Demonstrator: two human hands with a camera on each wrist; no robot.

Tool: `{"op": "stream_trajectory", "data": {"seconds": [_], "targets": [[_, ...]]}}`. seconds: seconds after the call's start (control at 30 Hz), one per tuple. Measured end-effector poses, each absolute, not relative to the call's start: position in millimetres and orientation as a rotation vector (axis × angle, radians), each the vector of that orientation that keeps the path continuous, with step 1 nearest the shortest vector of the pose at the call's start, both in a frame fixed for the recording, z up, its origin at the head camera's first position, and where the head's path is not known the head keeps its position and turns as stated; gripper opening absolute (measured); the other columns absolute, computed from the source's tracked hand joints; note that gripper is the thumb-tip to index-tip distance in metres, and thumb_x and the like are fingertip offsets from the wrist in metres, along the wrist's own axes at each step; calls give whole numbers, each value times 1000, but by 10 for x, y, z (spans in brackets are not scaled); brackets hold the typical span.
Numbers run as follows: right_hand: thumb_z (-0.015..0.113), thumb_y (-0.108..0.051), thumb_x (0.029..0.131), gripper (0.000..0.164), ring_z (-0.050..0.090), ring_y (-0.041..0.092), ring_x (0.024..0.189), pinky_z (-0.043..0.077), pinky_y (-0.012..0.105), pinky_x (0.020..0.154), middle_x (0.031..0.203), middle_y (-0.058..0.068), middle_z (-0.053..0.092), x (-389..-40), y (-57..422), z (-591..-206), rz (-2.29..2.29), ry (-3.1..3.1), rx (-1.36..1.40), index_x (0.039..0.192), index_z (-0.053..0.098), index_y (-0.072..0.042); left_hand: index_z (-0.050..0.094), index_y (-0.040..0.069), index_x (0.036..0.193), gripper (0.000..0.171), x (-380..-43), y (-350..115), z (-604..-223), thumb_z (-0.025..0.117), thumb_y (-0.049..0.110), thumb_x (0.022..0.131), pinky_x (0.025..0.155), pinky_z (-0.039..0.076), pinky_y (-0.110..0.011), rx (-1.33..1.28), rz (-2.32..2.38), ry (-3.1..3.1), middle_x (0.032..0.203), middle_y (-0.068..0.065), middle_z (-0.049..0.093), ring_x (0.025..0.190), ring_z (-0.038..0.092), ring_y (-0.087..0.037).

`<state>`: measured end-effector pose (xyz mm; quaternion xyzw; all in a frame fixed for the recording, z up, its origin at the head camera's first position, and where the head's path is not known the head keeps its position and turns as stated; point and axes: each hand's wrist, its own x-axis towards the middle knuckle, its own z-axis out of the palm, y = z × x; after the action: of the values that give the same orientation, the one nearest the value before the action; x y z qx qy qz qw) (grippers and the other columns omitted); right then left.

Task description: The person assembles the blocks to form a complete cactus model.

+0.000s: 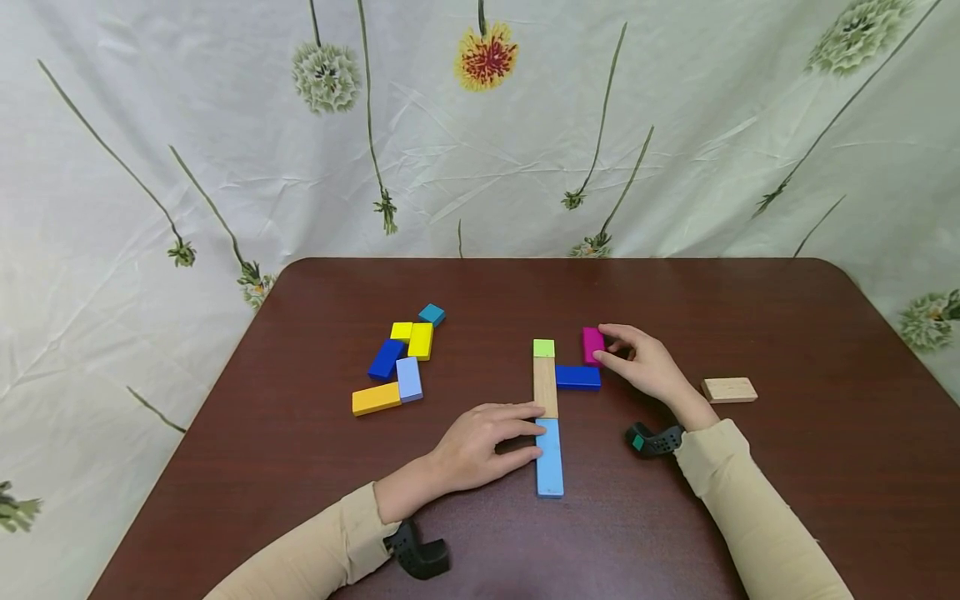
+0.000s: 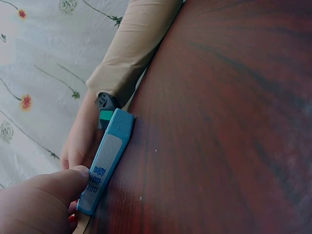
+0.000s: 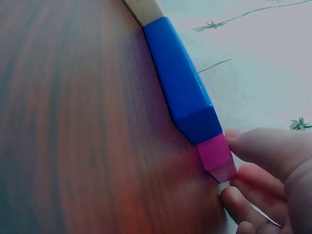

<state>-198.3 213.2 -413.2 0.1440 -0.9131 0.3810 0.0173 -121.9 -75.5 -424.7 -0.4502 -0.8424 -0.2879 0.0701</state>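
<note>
Nearest the camera: left sleeve (image 1: 300,542), with one black strap (image 1: 420,554) at the cuff. Then left hand (image 1: 480,446), back up, fingers apart and fairly straight, tips against one long light-blue block (image 1: 550,467) and one wooden block (image 1: 545,387) end to end. Across from it, right hand (image 1: 645,362), fingers curled, thumb and forefinger pinching one magenta block (image 1: 592,346). Just left of and below the right fingers, one dark-blue block (image 1: 577,378), butted sideways against the wooden block. Beyond the left fingertips, one green block (image 1: 543,348) at the wooden block's far end. Farther out, beyond and left of the left fingers, six blocks: two yellow blocks (image 1: 422,342), one teal block (image 1: 432,314), another dark-blue block (image 1: 386,359), one pale-blue block (image 1: 408,379), one orange block (image 1: 377,399). Right of the right fingers, one spare wooden block (image 1: 729,389). Beneath everything, brown counter (image 1: 465,292). Both forearms angled inward, right hand reaching farther.
</note>
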Motion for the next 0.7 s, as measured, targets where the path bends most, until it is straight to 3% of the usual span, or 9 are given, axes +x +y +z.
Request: {"op": "stream_trajectory", "data": {"seconds": [0.7], "targets": [[71,-25,85,49,55,26,94,45,34,70,121,14,58,-1996,2149,-4171,1152,-2843,446,127,58,-3,70,16,114,31,-1223,-751,-4259,64,34,89,96,43,-34,-1359,-866,-2520,130,1,57,120,50,-9]]}}
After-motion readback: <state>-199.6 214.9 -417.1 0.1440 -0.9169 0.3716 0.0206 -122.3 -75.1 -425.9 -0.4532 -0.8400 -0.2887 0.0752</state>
